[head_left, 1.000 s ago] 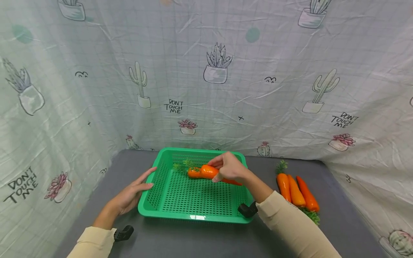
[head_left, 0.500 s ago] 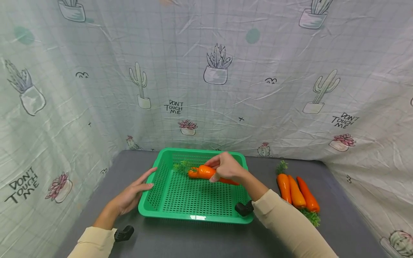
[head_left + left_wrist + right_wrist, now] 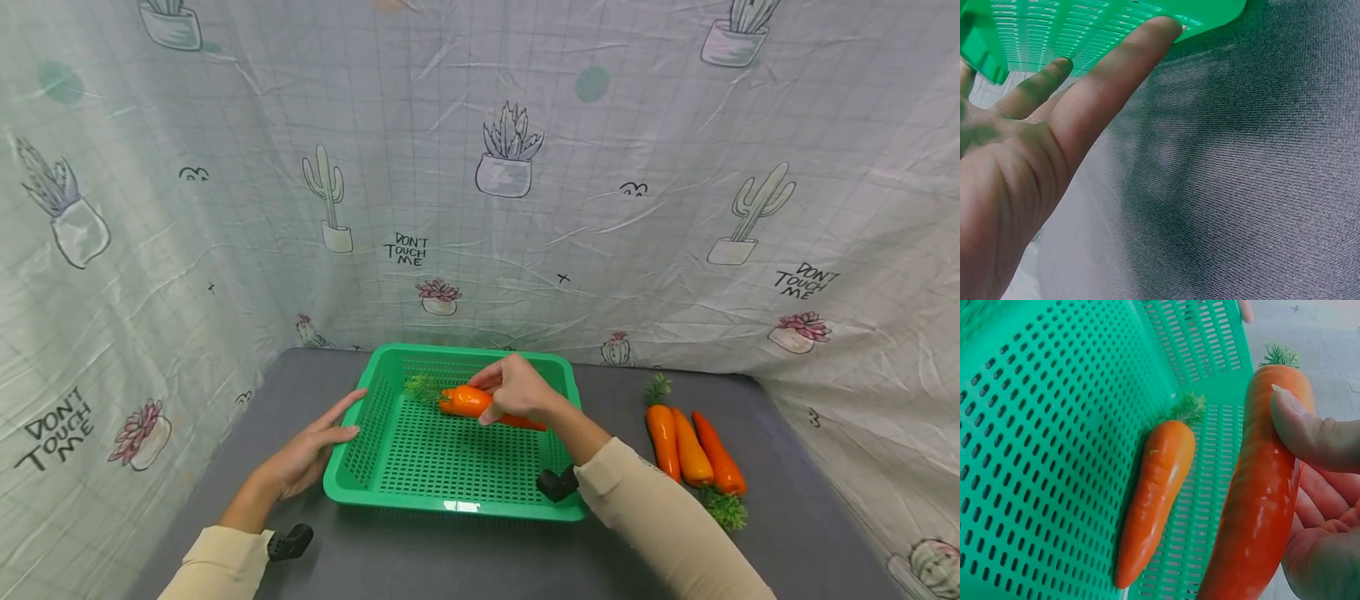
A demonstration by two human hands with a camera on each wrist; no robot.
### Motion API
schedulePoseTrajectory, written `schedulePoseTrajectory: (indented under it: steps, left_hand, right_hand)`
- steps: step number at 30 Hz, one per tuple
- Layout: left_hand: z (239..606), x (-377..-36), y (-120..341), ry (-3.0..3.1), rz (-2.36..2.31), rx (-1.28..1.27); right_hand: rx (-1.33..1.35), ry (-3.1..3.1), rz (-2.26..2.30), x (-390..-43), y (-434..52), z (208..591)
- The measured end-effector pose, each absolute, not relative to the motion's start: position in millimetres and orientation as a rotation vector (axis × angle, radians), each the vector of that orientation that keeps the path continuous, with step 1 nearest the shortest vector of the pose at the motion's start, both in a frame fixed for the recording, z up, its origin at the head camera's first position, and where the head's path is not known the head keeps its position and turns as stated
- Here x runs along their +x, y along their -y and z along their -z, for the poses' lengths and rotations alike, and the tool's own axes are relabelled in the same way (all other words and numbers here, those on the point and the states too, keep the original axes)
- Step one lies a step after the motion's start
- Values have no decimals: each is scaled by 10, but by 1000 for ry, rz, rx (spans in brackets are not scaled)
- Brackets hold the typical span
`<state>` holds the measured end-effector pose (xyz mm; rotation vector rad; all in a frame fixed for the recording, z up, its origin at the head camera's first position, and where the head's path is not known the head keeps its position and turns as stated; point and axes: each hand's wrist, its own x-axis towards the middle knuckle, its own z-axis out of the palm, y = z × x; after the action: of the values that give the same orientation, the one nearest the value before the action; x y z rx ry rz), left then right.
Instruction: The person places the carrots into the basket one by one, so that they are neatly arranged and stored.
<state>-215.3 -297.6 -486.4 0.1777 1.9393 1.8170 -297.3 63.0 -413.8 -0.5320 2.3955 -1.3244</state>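
Observation:
My right hand [image 3: 516, 392] pinches an orange carrot [image 3: 468, 402] between thumb and fingers, over the inside of a green plastic basket [image 3: 453, 507]. In the right wrist view the held carrot [image 3: 1260, 487] slants across the frame, with its leafy green top [image 3: 1280, 355] pointing away. A second carrot [image 3: 1159, 490] lies in the basket, apart from it; in the head view it is largely hidden behind the held one. At the basket's left side, my left hand [image 3: 303, 457] has its fingers extended against the outer wall [image 3: 1085, 37].
Right of the basket, an orange carrot [image 3: 662, 437], a lighter orange one [image 3: 691, 447] and a redder one [image 3: 717, 454] lie side by side on the grey tabletop [image 3: 420, 558]. A printed curtain [image 3: 600, 208] hangs behind and along both sides.
My right hand has shifted slightly left with the carrot, bringing it more over the one lying in the basket. The left hand and the basket have stayed put.

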Motion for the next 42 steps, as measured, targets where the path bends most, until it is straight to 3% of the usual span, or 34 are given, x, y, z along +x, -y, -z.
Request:
schedulePoseTrajectory:
  steps: [42]
  left_hand:
    - [4864, -2150, 2972, -1954, -1820, 167]
  right_hand:
    - [-447, -2491, 1329, -3130, -388, 4456]
